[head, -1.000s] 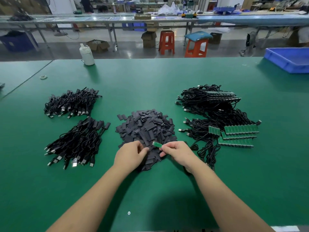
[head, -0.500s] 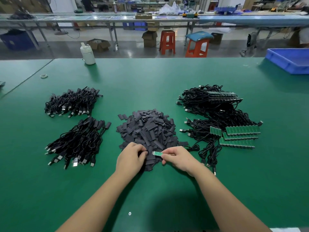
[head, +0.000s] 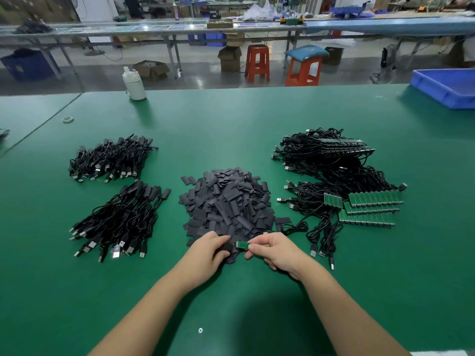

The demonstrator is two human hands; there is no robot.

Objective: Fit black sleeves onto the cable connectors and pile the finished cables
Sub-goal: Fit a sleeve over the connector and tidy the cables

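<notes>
The green table carries my whole job. To my right lies the tangle of unsleeved cables with their bare green boards; to my left, two piles of finished cables; straight ahead, the heap of black sleeves.

I judge I am at the fitting step. My right hand pinches one green connector board between thumb and fingers, its free end pointing left, just above the near edge of the heap. My left hand curls around a black sleeve at that same edge, its mouth just beside the board's tip.

Next I must line the tip up with the sleeve's opening and slide it in squarely, before the cable goes left.
</notes>
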